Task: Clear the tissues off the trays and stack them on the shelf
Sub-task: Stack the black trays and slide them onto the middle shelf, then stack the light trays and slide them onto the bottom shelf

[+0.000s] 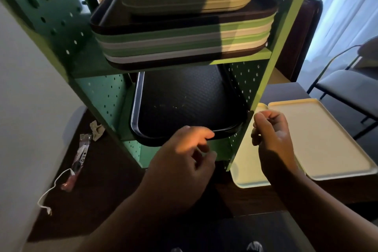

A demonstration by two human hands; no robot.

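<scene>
Dim scene; cool daylight enters through the curtain [345,12] at two o'clock. A warm patch lights the left hand [184,155]. Deep shadow at six o'clock; wide-angle bending and soft blur at edges.

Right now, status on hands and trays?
Left hand touching front rim of black tray on lower shelf. Right hand loosely curled, empty. Cream tray on table, no tissue on it.

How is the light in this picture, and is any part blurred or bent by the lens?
Head view: dim overall; a shadow band darkens the left part of the tray stack, and a warm patch of light falls on the left hand; the curtain glows pale blue; the green shelf posts lean from wide-angle distortion; the right hand is slightly soft.
</scene>
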